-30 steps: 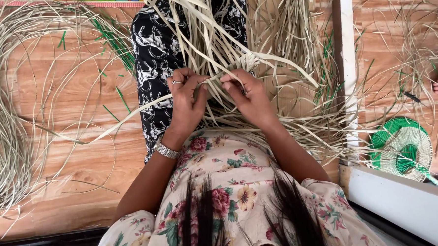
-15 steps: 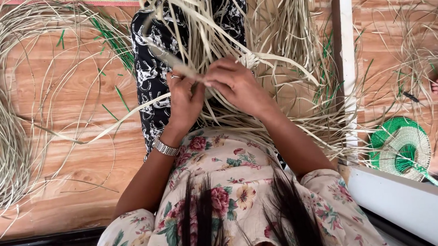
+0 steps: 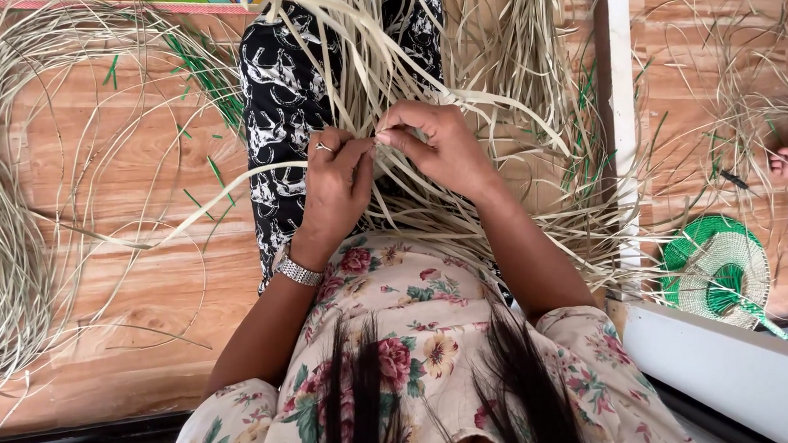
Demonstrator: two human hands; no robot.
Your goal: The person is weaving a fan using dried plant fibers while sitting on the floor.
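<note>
Both hands meet fingertip to fingertip: left hand point(image 3: 335, 184) and right hand point(image 3: 439, 149) each pinch pale straw strips point(image 3: 379, 89) fanning away beyond them. I judge these light, springy, slippery, best gripped near the woven knot.

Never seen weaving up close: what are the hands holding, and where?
Both hands, left hand and right hand, pinch pale straw strips at their fingertips, near the strips' lower ends.

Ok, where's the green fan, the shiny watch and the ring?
green fan point(image 3: 717, 269), head view, on its woven round face.
watch point(image 3: 299, 271), head view, on the metal band at the left wrist.
ring point(image 3: 323, 147), head view, on a left-hand finger.
</note>
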